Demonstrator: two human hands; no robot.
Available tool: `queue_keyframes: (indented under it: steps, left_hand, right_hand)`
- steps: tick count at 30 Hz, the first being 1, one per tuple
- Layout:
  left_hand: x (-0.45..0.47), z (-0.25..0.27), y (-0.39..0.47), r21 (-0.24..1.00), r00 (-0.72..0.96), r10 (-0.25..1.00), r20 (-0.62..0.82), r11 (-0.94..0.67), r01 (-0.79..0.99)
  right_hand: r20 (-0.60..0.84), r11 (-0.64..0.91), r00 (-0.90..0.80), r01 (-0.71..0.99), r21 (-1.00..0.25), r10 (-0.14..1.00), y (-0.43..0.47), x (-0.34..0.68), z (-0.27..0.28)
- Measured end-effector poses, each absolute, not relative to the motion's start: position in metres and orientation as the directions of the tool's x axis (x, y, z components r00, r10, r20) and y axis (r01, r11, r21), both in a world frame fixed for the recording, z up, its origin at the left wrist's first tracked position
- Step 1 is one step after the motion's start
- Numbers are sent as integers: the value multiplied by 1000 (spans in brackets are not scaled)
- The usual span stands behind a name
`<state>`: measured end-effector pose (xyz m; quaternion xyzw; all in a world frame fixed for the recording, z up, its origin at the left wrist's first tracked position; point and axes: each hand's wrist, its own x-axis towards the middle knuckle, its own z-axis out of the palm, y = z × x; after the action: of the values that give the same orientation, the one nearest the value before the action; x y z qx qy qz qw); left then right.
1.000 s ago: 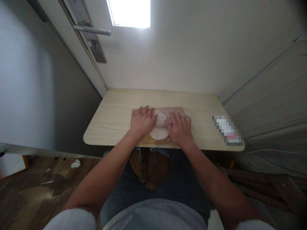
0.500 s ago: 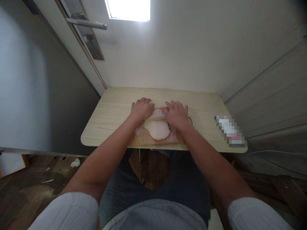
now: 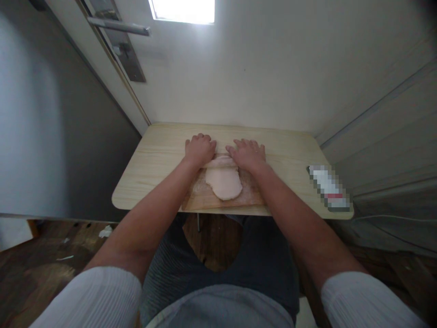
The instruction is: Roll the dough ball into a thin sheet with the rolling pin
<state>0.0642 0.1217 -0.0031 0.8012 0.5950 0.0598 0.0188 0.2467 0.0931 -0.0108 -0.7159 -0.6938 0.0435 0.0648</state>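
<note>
A flat, pale sheet of dough (image 3: 224, 183) lies on a floured wooden board (image 3: 198, 200) near the front edge of the table. Across its far part runs a light wooden rolling pin (image 3: 220, 162), its ends covered by my hands. My left hand (image 3: 200, 149) rests palm down over the left end, fingers stretched forward. Over the right end lies my right hand (image 3: 248, 154), also palm down, with fingers spread and the thumb pointing inward. Neither hand's fingers are wrapped round the pin. The palms' contact with it is hidden from above.
The light wood table (image 3: 146, 173) stands against a white door with a metal handle (image 3: 119, 26). On the table's right side lies a blurred-out, phone-shaped object (image 3: 328, 187). A grey panel rises at the left, and a cable (image 3: 392, 217) runs at the right.
Both hands have shifted slightly, and the rolling pin now shows more plainly across the far part of the dough. The camera view has tilted down a little.
</note>
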Motion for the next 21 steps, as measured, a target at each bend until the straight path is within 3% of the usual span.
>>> queue_keyframes:
  steps: [10,21]
  left_hand:
    - [62,0,93,100,382,921,75,-388,916]
    - [62,-3,40,135,317,920,229,-352,926]
  right_hand:
    - [277,20,17,991,-132,961,47,244,-25]
    - [310,65,-17,987,-145,950,-7,241,-21]
